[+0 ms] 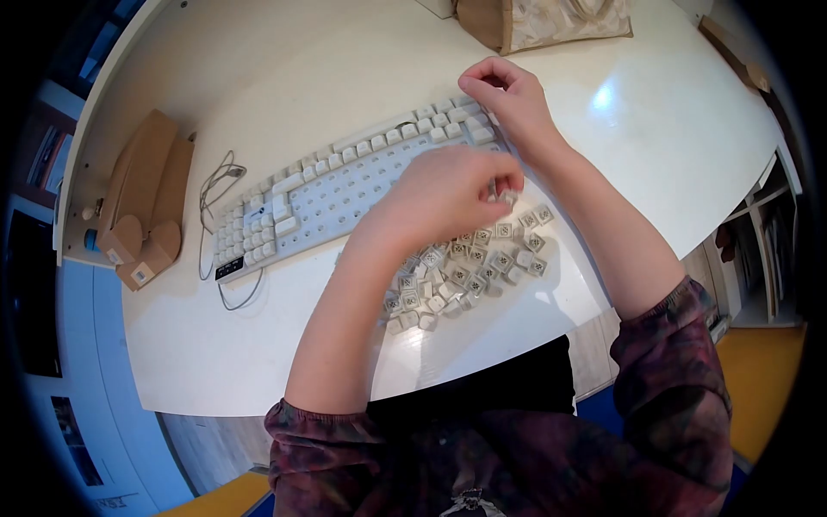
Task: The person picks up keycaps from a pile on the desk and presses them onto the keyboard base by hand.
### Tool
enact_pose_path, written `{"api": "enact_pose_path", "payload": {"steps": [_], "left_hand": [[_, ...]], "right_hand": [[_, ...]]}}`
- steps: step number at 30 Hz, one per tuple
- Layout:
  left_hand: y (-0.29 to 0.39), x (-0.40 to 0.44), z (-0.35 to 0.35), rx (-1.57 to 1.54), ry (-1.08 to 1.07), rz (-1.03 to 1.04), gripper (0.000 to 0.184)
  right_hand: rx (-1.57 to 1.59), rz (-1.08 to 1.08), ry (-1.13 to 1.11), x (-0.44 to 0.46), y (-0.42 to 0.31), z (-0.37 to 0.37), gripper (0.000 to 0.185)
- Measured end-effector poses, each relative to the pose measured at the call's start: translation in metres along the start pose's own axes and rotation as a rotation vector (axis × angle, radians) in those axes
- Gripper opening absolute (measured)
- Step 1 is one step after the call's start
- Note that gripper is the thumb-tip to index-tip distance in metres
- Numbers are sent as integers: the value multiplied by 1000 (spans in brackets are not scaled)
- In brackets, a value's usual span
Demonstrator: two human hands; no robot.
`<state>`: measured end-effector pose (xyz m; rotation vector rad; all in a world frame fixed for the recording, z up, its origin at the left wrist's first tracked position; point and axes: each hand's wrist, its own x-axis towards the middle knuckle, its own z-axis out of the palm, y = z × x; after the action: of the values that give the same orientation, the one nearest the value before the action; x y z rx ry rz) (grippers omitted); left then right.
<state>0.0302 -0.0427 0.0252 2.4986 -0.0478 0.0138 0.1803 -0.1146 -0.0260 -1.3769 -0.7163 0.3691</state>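
A white keyboard lies slantwise on the table; white keycaps cover its top row and left end, while much of its middle shows bare switch positions. My left hand is over the keyboard's lower right part, its fingers closed on a small pale keycap. Beyond the keyboard's right end, my right hand has thumb and fingers pressed together; whatever they hold, if anything, cannot be made out. A loose pile of keycaps lies below my left hand, several with their undersides up.
A grey cable is coiled left of the keyboard. Brown cardboard stands at the table's left side. A patterned bag sits at the far edge. Shelves are at the right, beyond the white table.
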Motion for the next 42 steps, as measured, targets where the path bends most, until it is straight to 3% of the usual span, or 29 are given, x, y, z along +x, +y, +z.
{"api": "enact_pose_path", "payload": {"steps": [4,5,9,11,24,42], "left_hand": [[-12,4,-9,-219,454,66,33],[-18,6,-11,-124,619,186,40],[-36,8,-16,35,844,266,42],[-38,6,-17,21,815,274,47],[-46,10,-17,17,887,395,51],[-51,8,-15,-62,882,343,21]], "right_hand": [[170,-38,-117,-4,-11,2,20],[169,-44,-173,-4,-13,1,20],[149,-71,-330,-11,-24,4,25],[144,-74,-339,-13,-25,7,32],[51,-160,-265,-9,-15,4,35],[12,-195,-278,-12,-18,4,29]]}}
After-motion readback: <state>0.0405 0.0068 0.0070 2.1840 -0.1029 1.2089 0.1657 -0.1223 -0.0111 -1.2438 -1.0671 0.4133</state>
